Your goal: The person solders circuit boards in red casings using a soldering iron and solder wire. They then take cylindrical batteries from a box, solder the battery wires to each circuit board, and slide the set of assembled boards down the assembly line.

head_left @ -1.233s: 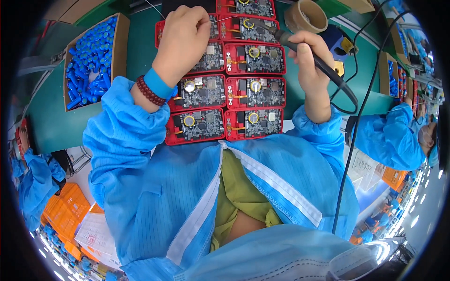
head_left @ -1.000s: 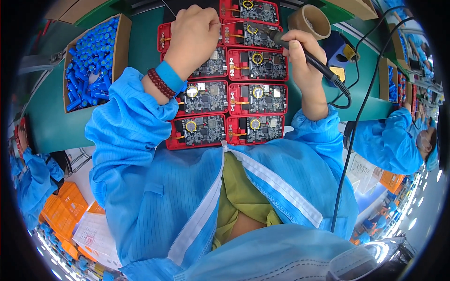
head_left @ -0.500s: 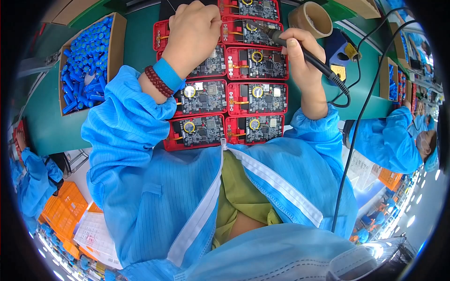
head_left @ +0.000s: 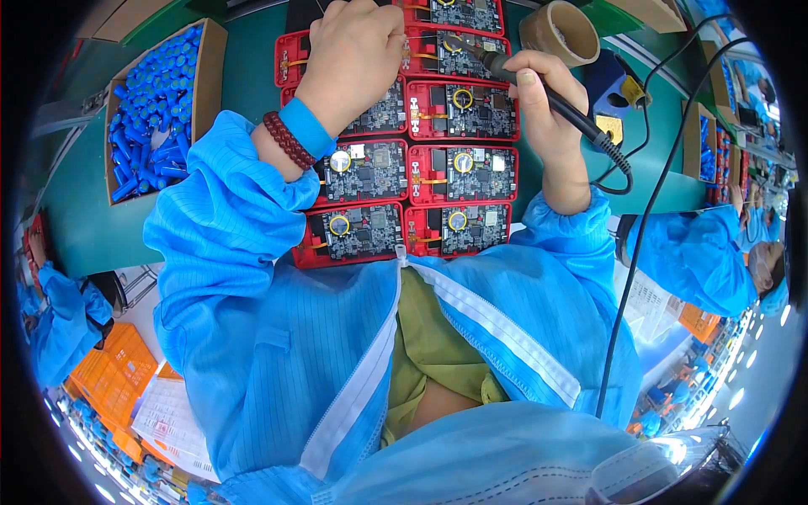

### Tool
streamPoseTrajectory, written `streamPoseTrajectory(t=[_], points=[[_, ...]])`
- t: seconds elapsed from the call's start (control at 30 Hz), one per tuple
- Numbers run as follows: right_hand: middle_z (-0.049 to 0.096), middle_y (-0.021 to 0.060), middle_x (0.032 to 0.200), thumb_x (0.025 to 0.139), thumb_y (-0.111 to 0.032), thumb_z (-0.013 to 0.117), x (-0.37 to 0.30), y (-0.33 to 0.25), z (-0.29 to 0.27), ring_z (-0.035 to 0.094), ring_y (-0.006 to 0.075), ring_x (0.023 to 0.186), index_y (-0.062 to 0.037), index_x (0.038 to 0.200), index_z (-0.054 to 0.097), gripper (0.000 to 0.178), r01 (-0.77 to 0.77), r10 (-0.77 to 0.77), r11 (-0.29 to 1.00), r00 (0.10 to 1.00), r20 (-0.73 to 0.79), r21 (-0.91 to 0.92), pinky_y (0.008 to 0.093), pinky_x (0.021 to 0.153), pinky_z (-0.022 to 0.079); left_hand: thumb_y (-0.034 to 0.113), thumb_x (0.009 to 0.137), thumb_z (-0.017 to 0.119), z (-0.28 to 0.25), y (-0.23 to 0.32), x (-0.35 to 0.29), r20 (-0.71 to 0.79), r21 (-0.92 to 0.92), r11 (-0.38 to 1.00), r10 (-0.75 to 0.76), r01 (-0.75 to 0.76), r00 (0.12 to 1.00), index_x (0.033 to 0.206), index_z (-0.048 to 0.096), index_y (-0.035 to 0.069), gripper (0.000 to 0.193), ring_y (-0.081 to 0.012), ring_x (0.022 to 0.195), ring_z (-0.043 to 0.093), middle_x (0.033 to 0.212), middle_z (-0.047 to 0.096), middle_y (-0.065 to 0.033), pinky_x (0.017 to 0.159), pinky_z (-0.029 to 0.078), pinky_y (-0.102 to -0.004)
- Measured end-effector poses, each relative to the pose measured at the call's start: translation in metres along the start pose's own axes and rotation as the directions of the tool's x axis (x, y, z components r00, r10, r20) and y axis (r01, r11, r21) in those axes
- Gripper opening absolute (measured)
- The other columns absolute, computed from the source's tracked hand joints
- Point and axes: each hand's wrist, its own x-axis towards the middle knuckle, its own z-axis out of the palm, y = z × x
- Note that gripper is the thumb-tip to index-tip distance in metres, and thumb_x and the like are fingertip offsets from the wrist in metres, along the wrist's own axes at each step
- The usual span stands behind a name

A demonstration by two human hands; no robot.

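Two columns of red plastic cases (head_left: pixel 411 177) holding dark circuit boards (head_left: pixel 481 109) lie in front of me, each visible board bearing a round yellow-rimmed coin cell (head_left: pixel 462 163). My right hand (head_left: pixel 545 105) grips the black handle of a soldering iron (head_left: pixel 581 124). Its tip points left over a board in the right column, near that board's coin cell; whether it touches cannot be told. Above the left column is my left hand (head_left: pixel 355 63), fingers closed in a pinch turned away from view. A thin strand, apparently solder wire (head_left: pixel 319 7), runs into it.
A cardboard box of blue cylindrical cells (head_left: pixel 151 126) stands left on the green table (head_left: pixel 80 215). At right are a brown round pot (head_left: pixel 560 32) and a blue iron stand (head_left: pixel 608 88) with yellow sponge. The iron's cable (head_left: pixel 644 227) hangs beside my right arm. Co-workers sit on both sides.
My left hand has shifted slightly to the right. My right hand and the soldering iron stay almost where they were, over the same board.
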Motion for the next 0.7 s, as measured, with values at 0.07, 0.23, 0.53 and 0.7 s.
streamPoseTrajectory(t=[0.07,0.23,0.53,0.7], points=[[0.059,0.0061,0.071,0.088,-0.01,0.06,0.001,0.003,0.001,0.056,0.0111,0.06,-0.0005,0.091,0.062,0.01,0.046,-0.046,0.999,0.999,0.005,-0.02,0.0235,0.053,0.043,0.011,0.08,0.061,0.002,-0.001,0.0,0.0,0.027,1.0,0.002,-0.002,1.0,0.078,0.06,0.008,0.003,-0.0303,0.08,0.052,0.077,0.055,-0.0074,0.071,0.042,-0.0427],[0.059,0.0053,0.071,0.088,-0.009,0.06,0.003,0.001,0.0,0.056,0.0095,0.062,-0.0002,0.093,0.062,0.01,0.09,-0.089,0.994,0.996,0.026,-0.064,0.0226,0.055,0.044,0.011,0.08,0.061,0.004,0.0,0.002,-0.012,0.038,0.999,0.008,-0.008,1.0,0.079,0.06,0.008,0.004,-0.03,0.082,0.052,0.078,0.055,-0.0073,0.071,0.042,-0.0423],[0.059,0.0023,0.074,0.091,-0.011,0.057,0.035,-0.001,-0.008,0.053,0.0062,0.064,-0.0002,0.095,0.063,0.013,0.067,-0.066,0.998,0.996,-0.06,0.017,0.0205,0.057,0.043,0.009,0.081,0.059,-0.001,-0.014,0.026,-0.066,-0.032,0.999,0.003,-0.005,0.998,0.08,0.058,0.006,0.003,-0.0302,0.077,0.05,0.076,0.054,-0.0091,0.07,0.041,-0.0402],[0.058,0.0008,0.073,0.091,-0.013,0.058,0.046,0.024,0.007,0.054,0.0062,0.065,-0.0025,0.096,0.062,0.013,0.021,-0.017,0.999,0.996,-0.09,0.045,0.0201,0.057,0.044,0.009,0.08,0.059,0.012,-0.026,0.036,-0.097,0.032,0.999,0.03,-0.027,0.995,0.079,0.058,0.006,0.004,-0.0306,0.077,0.051,0.077,0.054,-0.0095,0.07,0.042,-0.0407]])
